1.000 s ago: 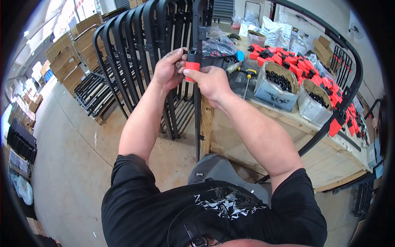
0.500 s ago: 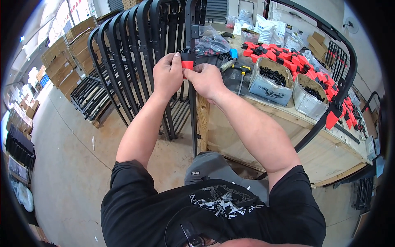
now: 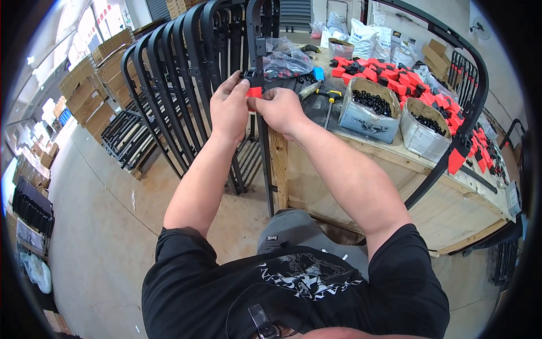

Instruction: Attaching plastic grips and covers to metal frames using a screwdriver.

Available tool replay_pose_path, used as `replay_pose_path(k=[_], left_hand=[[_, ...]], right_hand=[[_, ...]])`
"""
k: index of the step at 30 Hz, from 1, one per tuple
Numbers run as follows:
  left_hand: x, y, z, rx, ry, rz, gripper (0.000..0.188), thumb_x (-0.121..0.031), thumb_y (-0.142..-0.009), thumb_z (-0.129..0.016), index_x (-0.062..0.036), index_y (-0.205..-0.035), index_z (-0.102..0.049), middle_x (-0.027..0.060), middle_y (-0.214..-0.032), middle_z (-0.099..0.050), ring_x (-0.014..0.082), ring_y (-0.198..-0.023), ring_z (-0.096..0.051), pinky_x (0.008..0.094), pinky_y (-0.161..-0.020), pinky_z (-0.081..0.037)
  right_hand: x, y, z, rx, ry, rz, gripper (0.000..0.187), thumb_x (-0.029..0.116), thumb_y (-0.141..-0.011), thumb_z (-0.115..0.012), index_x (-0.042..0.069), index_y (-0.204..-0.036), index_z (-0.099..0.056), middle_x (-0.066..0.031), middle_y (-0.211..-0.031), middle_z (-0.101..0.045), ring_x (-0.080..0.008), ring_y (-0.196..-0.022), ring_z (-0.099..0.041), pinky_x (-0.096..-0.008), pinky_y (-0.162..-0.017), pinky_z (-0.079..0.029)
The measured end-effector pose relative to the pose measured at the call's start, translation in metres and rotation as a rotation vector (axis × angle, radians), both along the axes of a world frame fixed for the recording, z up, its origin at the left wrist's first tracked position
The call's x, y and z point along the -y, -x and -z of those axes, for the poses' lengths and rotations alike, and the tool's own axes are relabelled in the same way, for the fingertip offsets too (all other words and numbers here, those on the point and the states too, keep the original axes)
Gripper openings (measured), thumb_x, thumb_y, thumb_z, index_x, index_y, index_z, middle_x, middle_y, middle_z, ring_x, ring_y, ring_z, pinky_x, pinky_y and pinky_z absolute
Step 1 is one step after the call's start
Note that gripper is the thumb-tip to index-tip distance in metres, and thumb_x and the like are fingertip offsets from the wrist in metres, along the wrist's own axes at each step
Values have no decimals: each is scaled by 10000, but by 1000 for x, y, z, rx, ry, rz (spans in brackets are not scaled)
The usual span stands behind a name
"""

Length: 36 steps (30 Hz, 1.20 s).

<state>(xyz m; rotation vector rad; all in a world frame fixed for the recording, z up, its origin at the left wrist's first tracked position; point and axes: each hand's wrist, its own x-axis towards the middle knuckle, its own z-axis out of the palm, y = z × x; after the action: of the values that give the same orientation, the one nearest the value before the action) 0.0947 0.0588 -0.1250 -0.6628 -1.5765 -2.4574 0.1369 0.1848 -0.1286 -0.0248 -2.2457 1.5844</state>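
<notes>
Both hands meet at a red-and-black plastic clip (image 3: 256, 90) on the upright tube of a black metal frame (image 3: 263, 152). My left hand (image 3: 228, 113) is closed on the clip from the left, its thumb on the near side and its fingers partly behind the tube. From the right, my right hand (image 3: 280, 113) pinches the clip's lower red part between thumb and curled fingers. The fingertips are partly hidden. A similar red piece (image 3: 458, 160) sits on the frame's other upright at the right.
Several black frames (image 3: 195, 62) stand in a row to the left. On the wooden bench (image 3: 339, 175) are two cartons of small black parts (image 3: 367, 121) (image 3: 423, 141), a yellow-handled screwdriver (image 3: 330, 99) and a heap of red-and-black pieces (image 3: 389, 79). Stacked boxes (image 3: 90, 101) stand farther left.
Both hands and the frame's upright appear slightly farther left in view. My left thumb has dropped a little along the clip, and the left fingers now show above it. Both hands stay at the clip.
</notes>
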Motion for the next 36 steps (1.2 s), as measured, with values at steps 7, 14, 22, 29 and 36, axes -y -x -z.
replay_pose_path(k=[7,14,22,29,36], left_hand=[[6,-2,-11,-108,287,-69,631,-101,-941,-704,145,-1463,-450,184,-1258,-669,163,-1055,-656,277,-914,-530],[14,-1,-24,-75,417,-74,651,-113,-924,-718,157,-1454,-453,199,-1235,-682,174,-1056,-663,283,-921,-527],[16,-7,-30,-7,384,-29,637,-59,-886,-755,149,-1427,-490,213,-1266,-665,201,-1057,-678,291,-897,-554],[14,9,-25,-27,265,-43,468,-118,-954,-710,104,-1347,-584,166,-1181,-698,196,-999,-690,297,-840,-574],[29,53,-37,214,237,331,277,-235,-1057,-596,9,-1179,-650,76,-947,-702,161,-789,-671,296,-711,-563]], right_hand=[[8,-6,-2,-52,-98,56,524,464,-869,-732,-58,-904,-737,-255,-868,-734,-364,-871,-737,-428,-785,-550],[17,-21,-8,-115,-172,23,479,422,-921,-674,-54,-888,-711,-265,-906,-731,-409,-929,-719,-464,-813,-543],[14,-9,1,-126,-156,18,470,412,-917,-664,-56,-901,-703,-266,-914,-728,-413,-943,-715,-471,-830,-545],[8,-9,-2,-100,-152,26,478,419,-917,-713,-59,-913,-712,-207,-853,-736,-297,-831,-729,-414,-773,-544],[12,-5,-1,-138,-196,37,520,446,-905,-702,-73,-936,-719,-229,-864,-731,-327,-843,-727,-424,-783,-544]])
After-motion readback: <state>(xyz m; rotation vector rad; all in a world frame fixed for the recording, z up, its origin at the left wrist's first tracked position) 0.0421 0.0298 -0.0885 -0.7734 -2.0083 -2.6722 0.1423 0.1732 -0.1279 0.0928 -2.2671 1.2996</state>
